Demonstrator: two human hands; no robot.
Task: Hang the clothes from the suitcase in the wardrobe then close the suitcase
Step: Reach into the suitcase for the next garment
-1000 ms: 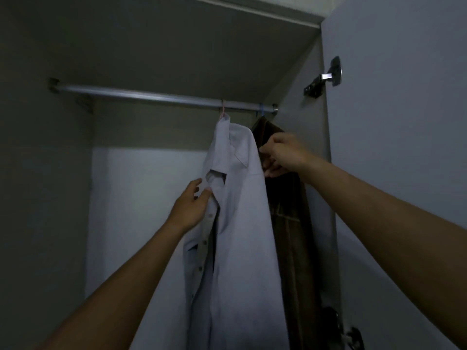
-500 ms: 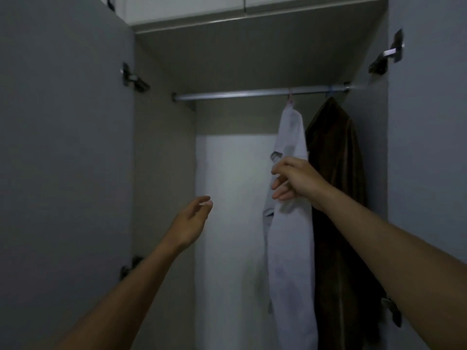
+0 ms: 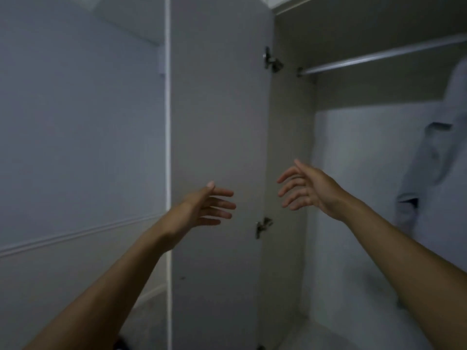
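Both arms reach forward with nothing held — the left hand (image 3: 206, 205) and the right hand (image 3: 307, 189), fingers spread and relaxed, hover in front of the open wardrobe door (image 3: 217, 147) — while a pale shirt (image 3: 434, 157) hangs from the rail (image 3: 379, 58) at far right.

We hold both arms raised and stretched forward, forearms bare, rising from the lower corners of the frame toward its middle. Our left hand (image 3: 206, 205) sits just left of centre, its fingers straight and slightly spread, pointing right, thumb on top, holding nothing. Our right hand (image 3: 309, 189) sits just right of centre and a little higher (its back is turned to the camera), fingers loosely bent and spread, pointing left, likewise empty. The two hands face each other, apart.
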